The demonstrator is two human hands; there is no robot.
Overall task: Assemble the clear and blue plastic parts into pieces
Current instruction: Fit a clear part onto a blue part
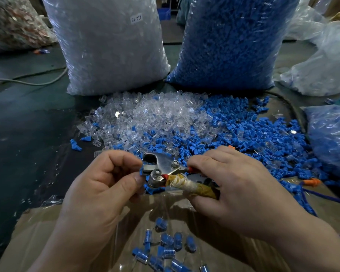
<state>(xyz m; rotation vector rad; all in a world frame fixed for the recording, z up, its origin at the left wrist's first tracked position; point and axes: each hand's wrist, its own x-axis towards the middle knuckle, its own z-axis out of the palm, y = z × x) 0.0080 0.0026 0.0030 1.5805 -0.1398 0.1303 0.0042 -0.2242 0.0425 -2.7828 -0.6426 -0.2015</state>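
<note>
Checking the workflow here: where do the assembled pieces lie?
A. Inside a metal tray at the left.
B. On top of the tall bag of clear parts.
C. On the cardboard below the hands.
C: the assembled pieces, blue inside clear, lie scattered on the cardboard below the left hand and right hand.

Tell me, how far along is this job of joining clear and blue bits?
Early on. Done: about a dozen joined pieces lie on the cardboard nearest the person. In hand: the left hand pinches a blue part at the head of a metal tool that the right hand grips. Left: a big heap of loose clear parts and blue parts, plus a full clear bag and blue bag behind.
</note>
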